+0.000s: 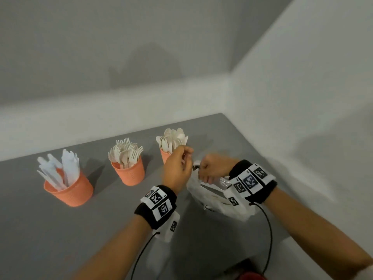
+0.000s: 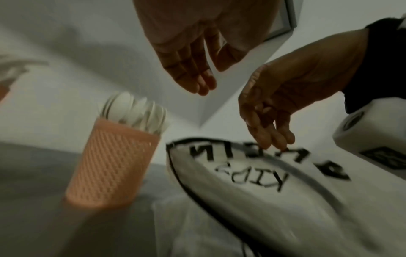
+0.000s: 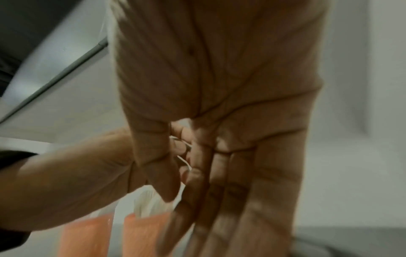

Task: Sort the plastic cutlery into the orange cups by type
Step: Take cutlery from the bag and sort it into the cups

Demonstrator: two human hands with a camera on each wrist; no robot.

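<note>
Three orange cups stand in a row on the grey table. The left cup [image 1: 68, 190] holds white knives, the middle cup [image 1: 130, 172] forks, and the right cup [image 1: 165, 156] spoons [image 2: 136, 111]. Just right of the spoon cup lies a white zip pouch [image 1: 214, 201] with black lettering [image 2: 252, 180]. My right hand [image 1: 198, 170] has its fingers curled down onto the pouch's black zipper edge [image 2: 272, 142], with the thumb against the index finger [image 3: 175, 196]. My left hand [image 1: 186, 156] hovers beside it in front of the spoon cup. Its fingers lie together and nothing shows between them and the thumb [image 2: 211, 78].
The table [image 1: 60, 239] ends at white walls behind and to the right, close to the pouch. Black cables run from both wrist bands towards me. A red object [image 1: 252, 276] sits at the near edge. Grey tabletop lies bare in front of the cups.
</note>
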